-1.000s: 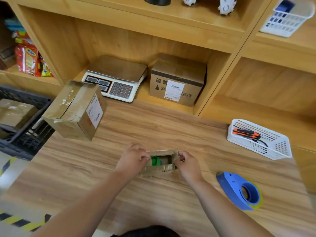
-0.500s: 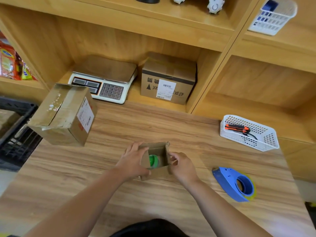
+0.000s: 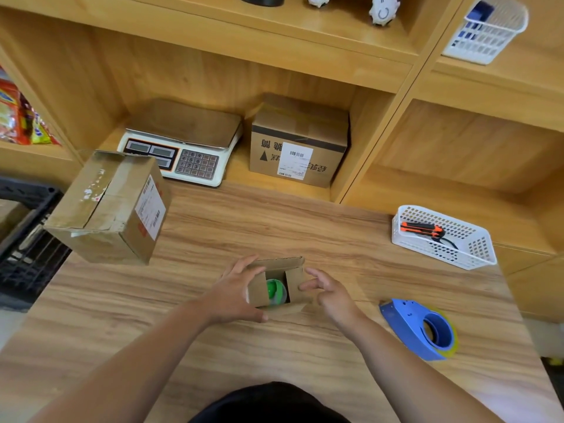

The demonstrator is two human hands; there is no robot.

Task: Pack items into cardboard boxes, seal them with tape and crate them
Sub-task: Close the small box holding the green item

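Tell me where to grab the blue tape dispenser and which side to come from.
Probably from above with the right hand, which is nearest. The tape dispenser lies flat on the table, its round hole facing up, so fingers can hook into the hole with the thumb over the rounded outer edge.

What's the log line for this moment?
left hand: grips small cardboard box | right hand: empty, beside flap | inside: green item | flaps: open | blue tape dispenser: untouched
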